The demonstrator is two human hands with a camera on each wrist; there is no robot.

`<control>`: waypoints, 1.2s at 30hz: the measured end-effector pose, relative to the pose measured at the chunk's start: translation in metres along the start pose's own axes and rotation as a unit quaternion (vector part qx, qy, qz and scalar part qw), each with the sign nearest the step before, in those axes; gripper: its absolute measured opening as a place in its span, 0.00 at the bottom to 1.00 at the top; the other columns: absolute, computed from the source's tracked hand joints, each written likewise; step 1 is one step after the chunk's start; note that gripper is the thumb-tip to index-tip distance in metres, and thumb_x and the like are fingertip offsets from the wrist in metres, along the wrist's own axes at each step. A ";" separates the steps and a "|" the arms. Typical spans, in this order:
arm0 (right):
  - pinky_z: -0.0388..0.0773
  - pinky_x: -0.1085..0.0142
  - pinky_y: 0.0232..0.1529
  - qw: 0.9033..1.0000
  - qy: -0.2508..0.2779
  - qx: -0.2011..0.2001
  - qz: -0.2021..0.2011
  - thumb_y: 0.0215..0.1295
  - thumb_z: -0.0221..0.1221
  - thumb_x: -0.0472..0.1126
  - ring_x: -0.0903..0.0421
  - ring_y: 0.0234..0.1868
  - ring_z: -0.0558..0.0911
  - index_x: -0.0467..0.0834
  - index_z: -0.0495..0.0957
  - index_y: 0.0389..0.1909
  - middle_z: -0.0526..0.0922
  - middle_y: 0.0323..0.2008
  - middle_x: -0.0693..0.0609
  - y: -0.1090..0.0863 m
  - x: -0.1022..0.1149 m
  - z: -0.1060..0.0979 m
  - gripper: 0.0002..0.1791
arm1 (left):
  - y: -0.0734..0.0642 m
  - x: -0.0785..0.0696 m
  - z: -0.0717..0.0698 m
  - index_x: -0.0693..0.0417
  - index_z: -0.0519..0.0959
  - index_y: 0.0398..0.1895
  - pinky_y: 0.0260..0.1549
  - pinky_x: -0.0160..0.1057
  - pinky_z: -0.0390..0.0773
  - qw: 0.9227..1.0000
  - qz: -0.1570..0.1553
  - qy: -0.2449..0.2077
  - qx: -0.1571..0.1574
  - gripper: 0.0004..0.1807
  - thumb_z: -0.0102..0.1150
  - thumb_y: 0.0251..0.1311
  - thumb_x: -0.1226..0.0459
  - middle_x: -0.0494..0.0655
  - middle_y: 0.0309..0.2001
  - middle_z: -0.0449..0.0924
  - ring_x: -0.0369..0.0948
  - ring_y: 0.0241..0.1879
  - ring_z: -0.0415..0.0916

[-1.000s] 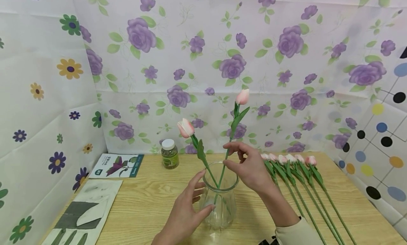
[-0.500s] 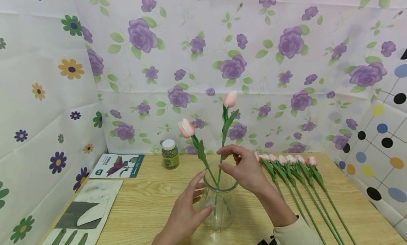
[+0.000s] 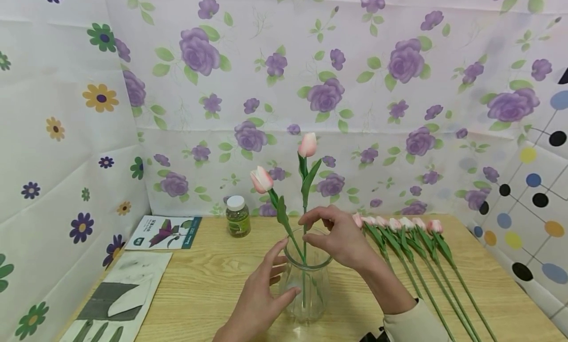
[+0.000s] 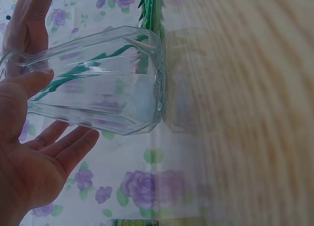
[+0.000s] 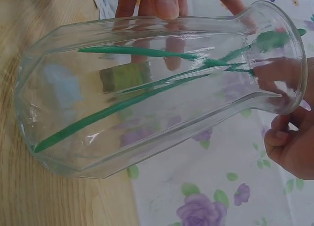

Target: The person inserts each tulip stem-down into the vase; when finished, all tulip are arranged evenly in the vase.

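Observation:
A clear glass vase (image 3: 320, 283) stands upright at the front middle of the table. My left hand (image 3: 263, 295) steadies it from the left, fingers bent round its side and thumb across the front. Above the rim, my right hand (image 3: 348, 237) pinches the green stem of a pink-and-white tulip (image 3: 308, 145) between thumb and forefinger. That stem reaches down inside the glass. Another tulip (image 3: 262, 179) leans left in the same vase. Through the glass (image 5: 196, 137) in the right wrist view, green stems cross, one reaching near the base.
Several more tulips (image 3: 412, 243) lie side by side on the table's right. A white-capped jar (image 3: 237, 219) stands at the back, left of the vase. Two printed sheets, a booklet (image 3: 163, 231) and a grey-and-white one (image 3: 117, 292), lie along the left edge. Patterned cloth surrounds the table.
My right hand has moved left and slightly down with its tulip, whose bloom went from leaning right to nearly upright and lower. My left hand has stayed on the vase.

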State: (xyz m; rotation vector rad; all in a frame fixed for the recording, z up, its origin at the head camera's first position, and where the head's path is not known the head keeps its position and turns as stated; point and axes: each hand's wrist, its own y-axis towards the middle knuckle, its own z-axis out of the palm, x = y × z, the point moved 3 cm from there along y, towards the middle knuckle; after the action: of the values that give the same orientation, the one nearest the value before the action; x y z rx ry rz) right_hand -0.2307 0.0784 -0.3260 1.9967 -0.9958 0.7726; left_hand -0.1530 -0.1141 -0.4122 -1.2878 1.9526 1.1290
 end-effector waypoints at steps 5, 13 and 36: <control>0.70 0.59 0.43 1.000 -0.008 0.015 -0.005 0.65 0.71 0.35 0.48 0.41 0.72 0.53 0.88 0.45 0.83 0.42 0.54 0.000 0.002 0.000 0.12 | 0.001 -0.001 0.000 0.28 0.51 0.84 0.56 0.52 0.87 1.000 -0.002 -0.001 0.007 0.54 0.75 0.64 0.64 0.55 0.64 0.80 0.54 0.63 0.82; 0.76 0.48 0.57 0.999 -0.017 0.036 -0.003 0.64 0.72 0.34 0.53 0.46 0.76 0.54 0.88 0.41 0.85 0.40 0.57 0.001 0.006 -0.001 0.11 | 0.001 0.002 -0.002 0.24 0.47 0.85 0.56 0.55 0.86 1.000 0.011 -0.001 0.009 0.54 0.72 0.67 0.63 0.52 0.66 0.82 0.51 0.65 0.82; 0.67 0.65 0.32 1.000 0.010 0.027 0.010 0.68 0.70 0.38 0.58 0.29 0.67 0.50 0.90 0.44 0.89 0.45 0.51 -0.010 0.001 -0.024 0.07 | -0.001 -0.009 0.000 0.35 0.63 0.77 0.49 0.47 0.89 0.992 0.079 0.066 -0.069 0.48 0.75 0.58 0.74 0.41 0.57 0.77 0.46 0.57 0.82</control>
State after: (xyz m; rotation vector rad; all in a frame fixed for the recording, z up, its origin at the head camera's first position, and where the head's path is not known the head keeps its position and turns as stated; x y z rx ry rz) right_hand -0.2261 0.1021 -0.3164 2.0235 -0.9949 0.8356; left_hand -0.1485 -0.1099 -0.4050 -1.3283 2.1373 1.3040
